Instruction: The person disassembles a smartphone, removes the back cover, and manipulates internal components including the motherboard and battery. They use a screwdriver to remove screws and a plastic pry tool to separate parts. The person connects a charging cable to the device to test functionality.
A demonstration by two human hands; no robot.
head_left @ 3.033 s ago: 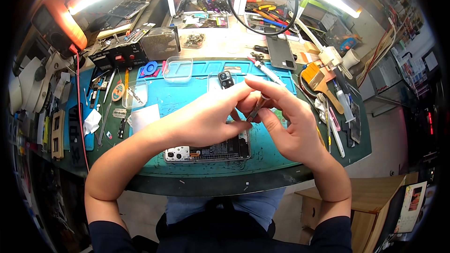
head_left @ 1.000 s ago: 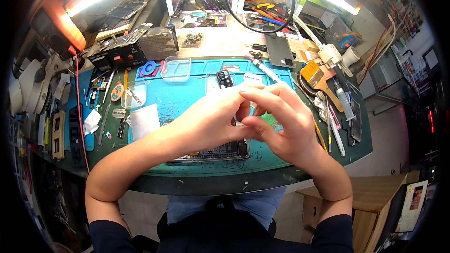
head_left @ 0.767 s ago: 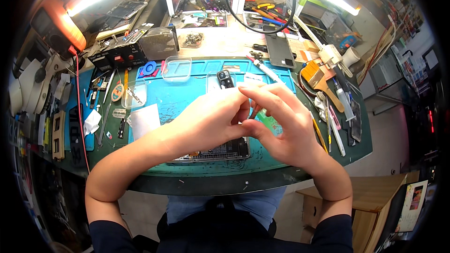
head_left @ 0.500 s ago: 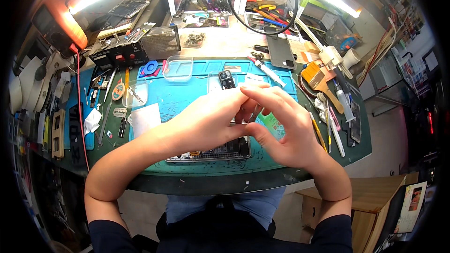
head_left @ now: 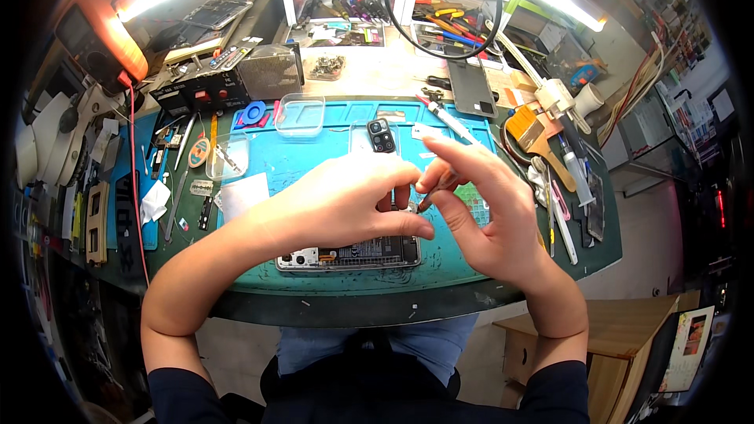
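My right hand (head_left: 496, 224) pinches a small, thin, brownish thing (head_left: 428, 202) between thumb and fingers; its kind is too small to tell. Across from it, my left hand (head_left: 353, 196) has curled fingers, with the thumb stretched out apart from them. A tiny pale bit shows by the left fingertips, but whether they touch it I cannot tell. Both hands hover over an opened phone (head_left: 357, 259), its battery and inner parts bare, the upper part hidden by my left hand. Beyond the hands, a black camera module cover (head_left: 381, 135) rests on a clear box (head_left: 360, 140).
The blue work mat (head_left: 275, 161) carries clear plastic trays (head_left: 300, 115) and a white sheet (head_left: 245, 196). To the right lie a syringe (head_left: 452, 122), a wide brush (head_left: 538, 141) and several thin tools. A black power unit (head_left: 200, 94) and an orange multimeter (head_left: 110, 35) stand at the left.
My hands have drawn apart a little, and my left thumb has come away from the right thumb. The small brownish thing now shows more clearly in my right fingers.
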